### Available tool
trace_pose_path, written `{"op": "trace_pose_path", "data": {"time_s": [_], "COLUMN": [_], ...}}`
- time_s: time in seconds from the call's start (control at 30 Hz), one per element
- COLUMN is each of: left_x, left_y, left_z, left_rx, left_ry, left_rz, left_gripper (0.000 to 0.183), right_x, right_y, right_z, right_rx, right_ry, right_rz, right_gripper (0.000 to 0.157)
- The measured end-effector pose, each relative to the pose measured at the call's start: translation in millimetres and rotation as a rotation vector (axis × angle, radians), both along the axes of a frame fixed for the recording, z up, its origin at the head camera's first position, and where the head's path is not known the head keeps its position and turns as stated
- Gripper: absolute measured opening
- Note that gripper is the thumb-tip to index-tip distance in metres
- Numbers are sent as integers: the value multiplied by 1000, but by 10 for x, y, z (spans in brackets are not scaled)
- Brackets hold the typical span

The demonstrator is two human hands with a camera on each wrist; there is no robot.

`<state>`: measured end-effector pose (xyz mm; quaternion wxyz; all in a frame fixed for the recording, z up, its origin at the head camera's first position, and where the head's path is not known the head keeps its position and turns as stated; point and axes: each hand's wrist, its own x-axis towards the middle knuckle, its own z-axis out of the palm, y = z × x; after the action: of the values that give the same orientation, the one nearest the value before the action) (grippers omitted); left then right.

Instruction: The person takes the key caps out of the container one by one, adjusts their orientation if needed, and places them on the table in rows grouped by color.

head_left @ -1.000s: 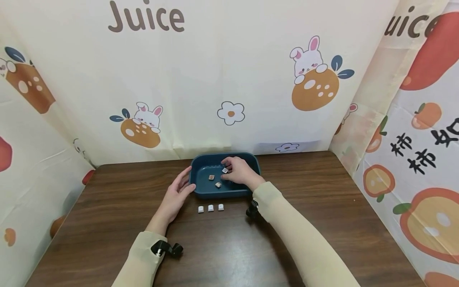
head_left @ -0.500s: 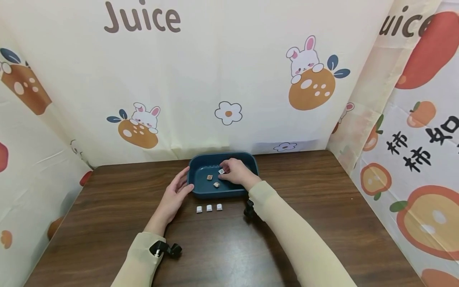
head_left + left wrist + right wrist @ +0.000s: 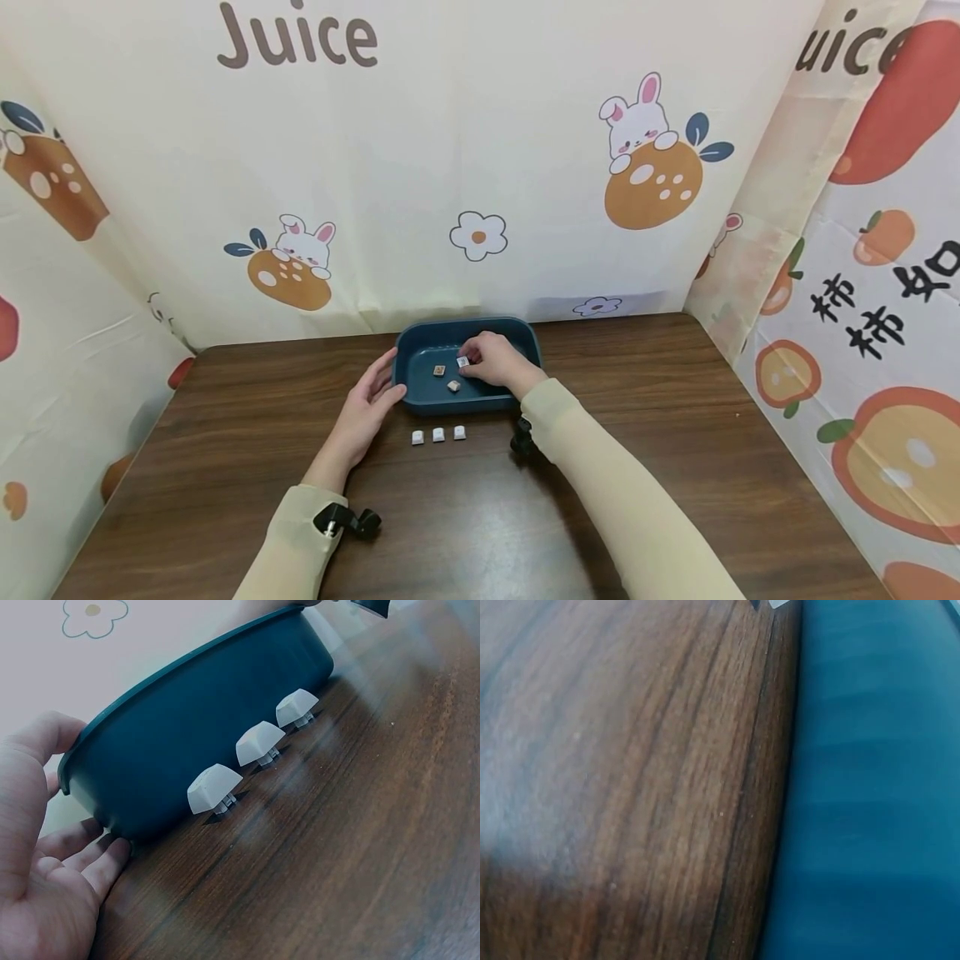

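Observation:
A dark teal tray (image 3: 459,407) stands near the back of the wooden table. At its left end my left hand (image 3: 365,410) rests against the outside. In the left wrist view its thumb touches the rim and its relaxed fingers (image 3: 105,866) meet the lower edge. My right hand (image 3: 495,362) reaches into the tray and pinches a small white keycap (image 3: 462,362). Two more small pieces (image 3: 453,386), pale with brownish faces, lie on the tray floor. In front of the tray sits a row of white keycaps (image 3: 259,742), each with a clear part beneath.
The brown table (image 3: 480,517) spreads in front of the tray and to both sides. A printed cloth (image 3: 405,250) hangs close behind the tray. The right wrist view shows mostly tabletop (image 3: 645,787) and tray wall (image 3: 870,787).
My right fingers have shifted slightly, and the keycap between them has tilted and lowered a little. My left hand holds its place at the tray. The head view has shifted slightly.

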<state>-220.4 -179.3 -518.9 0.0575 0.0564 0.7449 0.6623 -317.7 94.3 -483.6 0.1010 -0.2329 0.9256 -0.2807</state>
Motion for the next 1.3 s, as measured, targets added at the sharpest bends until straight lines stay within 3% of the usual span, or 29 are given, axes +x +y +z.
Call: {"op": "trace_pose_path", "data": {"time_s": [0.7, 1.0, 1.3], "left_x": [-22, -23, 15], "left_y": [-1, -1, -10], "left_z": [36, 23, 4], "left_rx": [0, 1, -4], "left_ry": [9, 8, -19], "left_rz": [2, 0, 2], "left_gripper": [63, 63, 63], "right_x": [-3, 25, 142], "right_y": [-18, 15, 40], "right_z": [72, 86, 304], "right_rx": [12, -74, -249], "right_ry": [59, 86, 21], "right_rz": [38, -2, 62], "right_gripper": [23, 25, 25]}}
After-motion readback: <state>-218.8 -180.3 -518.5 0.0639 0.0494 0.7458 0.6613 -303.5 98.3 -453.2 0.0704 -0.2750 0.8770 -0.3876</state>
